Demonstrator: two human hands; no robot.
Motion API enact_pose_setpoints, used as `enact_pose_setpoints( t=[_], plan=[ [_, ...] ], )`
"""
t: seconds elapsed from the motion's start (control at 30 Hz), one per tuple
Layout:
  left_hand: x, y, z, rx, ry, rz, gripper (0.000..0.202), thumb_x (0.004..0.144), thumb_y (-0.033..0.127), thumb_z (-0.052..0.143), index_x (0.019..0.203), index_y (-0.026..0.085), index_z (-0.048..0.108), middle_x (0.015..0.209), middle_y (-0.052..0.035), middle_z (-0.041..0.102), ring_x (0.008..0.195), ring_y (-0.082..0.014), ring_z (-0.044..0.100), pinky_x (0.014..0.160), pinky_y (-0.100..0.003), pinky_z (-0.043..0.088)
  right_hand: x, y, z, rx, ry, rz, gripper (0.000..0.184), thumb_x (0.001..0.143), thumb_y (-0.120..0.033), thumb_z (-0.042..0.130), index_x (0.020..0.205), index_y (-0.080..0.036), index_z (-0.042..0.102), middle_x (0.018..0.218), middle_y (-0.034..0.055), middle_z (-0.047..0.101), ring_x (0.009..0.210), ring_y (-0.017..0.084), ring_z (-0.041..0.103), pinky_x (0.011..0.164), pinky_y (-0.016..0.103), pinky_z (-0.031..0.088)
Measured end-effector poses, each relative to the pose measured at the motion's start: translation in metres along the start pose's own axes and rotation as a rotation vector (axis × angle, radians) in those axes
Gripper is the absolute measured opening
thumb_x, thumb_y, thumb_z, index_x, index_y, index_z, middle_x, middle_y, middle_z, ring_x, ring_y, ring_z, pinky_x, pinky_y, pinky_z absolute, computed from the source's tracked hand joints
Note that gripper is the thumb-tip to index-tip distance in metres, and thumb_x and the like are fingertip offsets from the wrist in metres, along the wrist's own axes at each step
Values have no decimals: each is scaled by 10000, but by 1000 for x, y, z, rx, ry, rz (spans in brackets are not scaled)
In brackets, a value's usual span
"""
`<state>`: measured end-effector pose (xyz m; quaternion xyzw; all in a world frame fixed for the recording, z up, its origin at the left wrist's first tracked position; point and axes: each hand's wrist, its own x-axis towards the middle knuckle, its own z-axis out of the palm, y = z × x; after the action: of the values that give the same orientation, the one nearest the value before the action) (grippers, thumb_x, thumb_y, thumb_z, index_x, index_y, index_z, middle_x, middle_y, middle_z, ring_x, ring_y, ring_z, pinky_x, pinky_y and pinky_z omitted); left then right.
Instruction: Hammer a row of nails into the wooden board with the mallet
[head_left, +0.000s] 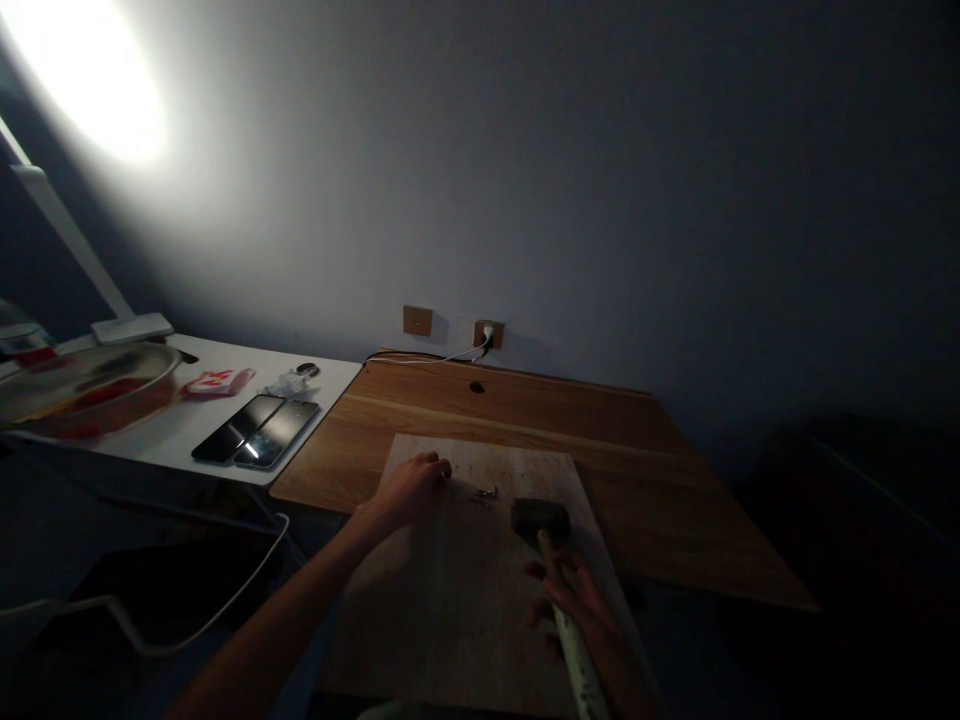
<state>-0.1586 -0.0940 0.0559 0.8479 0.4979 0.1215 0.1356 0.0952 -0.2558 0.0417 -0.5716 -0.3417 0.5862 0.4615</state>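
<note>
Dim room, with lamp glare at the 10 o'clock corner of the view. On the white side table (334,378) at 9 o'clock sit an oval dish (90,385), a red packet (217,381) and two dark phones (259,430) lying side by side. The left hand (409,490) rests at 11 o'clock on the plywood board (450,600), fingers curled and tips down; whether they pinch anything cannot be told. Loose nails (486,493) lie just beside it, at the board's 12 o'clock. They are likely light and prone to roll. The mallet (540,516) has its dark head resting on the board at 1 o'clock. The right hand (581,605), at 4 o'clock, is wrapped around its pale handle. The mallet looks head-heavy and stiff, and is best gripped low on the handle. The wooden desk (600,440) lies beneath.
</note>
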Motion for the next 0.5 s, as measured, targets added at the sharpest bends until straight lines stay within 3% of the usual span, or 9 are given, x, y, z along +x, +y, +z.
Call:
enact_pose_setpoints(
  t=[0.1, 0.17, 0.23, 0.37, 0.43, 0.5],
  plan=[
    [0, 3, 4, -46, -7, 23, 226, 825, 114, 575, 997, 192, 699, 1021, -73, 679, 853, -192, 672, 749, -274, 495, 3, 0, -8, 17, 6, -9, 720, 756, -628, 706, 1304, -320, 355, 1358, 121, 637, 412, 79, 544, 354, 232, 404],
    [1, 6, 9, -83, -12, 39, 221, 823, 93, 567, 979, 187, 693, 1017, -68, 674, 866, -184, 668, 765, -262, 489, 8, -2, -10, -52, 47, -45, 820, 739, -636, 705, 1386, -329, 304, 1379, 130, 620, 392, 70, 520, 349, 242, 411],
    [3, 10, 13, -109, -26, 37, 243, 812, 63, 550, 975, 177, 690, 1019, -71, 675, 877, -181, 665, 777, -255, 484, 14, -6, -12, -161, 89, -67, 841, 726, -632, 698, 1413, -300, 345, 1361, 129, 627, 426, 83, 547, 368, 253, 439],
    [9, 25, 17, -136, -60, 45, 261, 787, 59, 556, 979, 173, 690, 1027, -76, 680, 907, -194, 657, 793, -256, 481, 26, -12, -15, -380, 116, -118, 715, 778, -612, 595, 1379, -240, 488, 1270, 110, 680, 436, 94, 537, 401, 273, 462],
    [13, 32, 18, -148, -65, 59, 227, 796, 82, 564, 962, 174, 689, 1022, -76, 675, 906, -197, 652, 791, -255, 479, 34, -12, -12, -492, 128, -186, 676, 827, -562, 528, 1409, -220, 490, 1264, 117, 690, 530, 151, 624, 488, 317, 530],
    [16, 38, 20, -149, -62, 55, 198, 801, 88, 559, 928, 172, 686, 999, -77, 666, 891, -196, 648, 783, -255, 475, 42, -10, -6, -614, 154, -281, 655, 855, -489, 486, 1427, -171, 498, 1311, 153, 672, 840, 253, 727, 729, 393, 594]
  ],
)
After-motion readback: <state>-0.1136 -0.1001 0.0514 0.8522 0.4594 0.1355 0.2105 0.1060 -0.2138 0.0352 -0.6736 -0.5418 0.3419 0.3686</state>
